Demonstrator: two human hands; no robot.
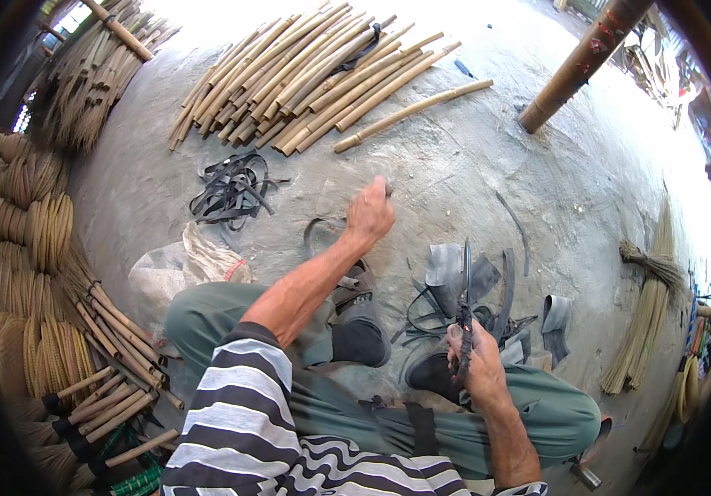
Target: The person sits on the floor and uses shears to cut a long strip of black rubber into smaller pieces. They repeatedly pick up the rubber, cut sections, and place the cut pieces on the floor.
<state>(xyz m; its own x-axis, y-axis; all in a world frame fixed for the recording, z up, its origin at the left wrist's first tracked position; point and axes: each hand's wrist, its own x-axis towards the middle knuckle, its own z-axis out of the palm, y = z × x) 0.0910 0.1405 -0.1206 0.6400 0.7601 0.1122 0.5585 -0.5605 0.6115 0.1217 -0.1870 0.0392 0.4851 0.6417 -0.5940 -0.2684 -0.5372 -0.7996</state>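
Note:
My left hand (pixel 370 217) is closed and stretched out over the floor; a small dark end shows by its fingers, too little to name. Below it, a curved dark strip (pixel 309 235) lies near my shoe. My right hand (pixel 484 364) grips a pair of scissors (pixel 465 285) with dark wrapped handles, its blades closed and pointing away from me. Around the scissors lie grey rubber pieces (pixel 445 266) and thin black strips, partly hidden by the hand. Farther left is a tangled heap of black rubber strips (pixel 231 188).
A pile of bamboo poles (pixel 314 74) lies ahead, with a single bamboo pole (pixel 413 116) beside it. Brush bundles (pixel 28 289) and bamboo-handled brooms line the left. A white sack (pixel 165 269) rests by my left knee. At right are a straw bundle (pixel 645 322) and an upright post (pixel 579 70).

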